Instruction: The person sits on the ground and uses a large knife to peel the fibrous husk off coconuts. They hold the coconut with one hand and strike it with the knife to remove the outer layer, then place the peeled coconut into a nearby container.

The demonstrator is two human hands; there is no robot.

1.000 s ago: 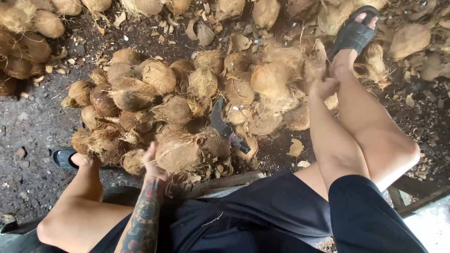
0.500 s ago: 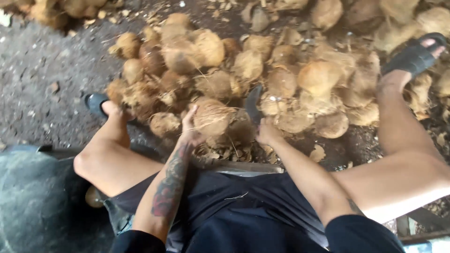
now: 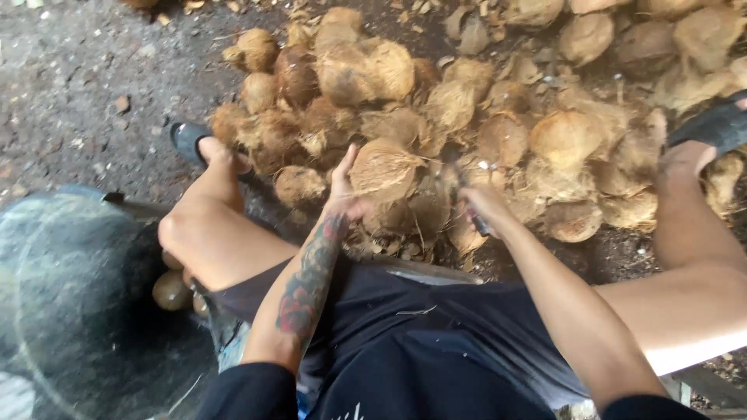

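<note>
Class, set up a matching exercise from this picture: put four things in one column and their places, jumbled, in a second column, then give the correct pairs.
Things:
1. left hand
2. right hand
3. black sandal
4. smooth brown nuts

Places:
A. under the left knee, beside a dark tub
B. gripping a dark tool handle
C. on the left foot, at the pile's edge
D. steadying a husked coconut

Pairs: 1-D, 2-B, 3-C, 4-A

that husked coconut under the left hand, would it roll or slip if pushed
The coconut is round, so it would probably roll, though the pile around it may stop it. Its fibrous surface likely grips the left hand well.
</note>
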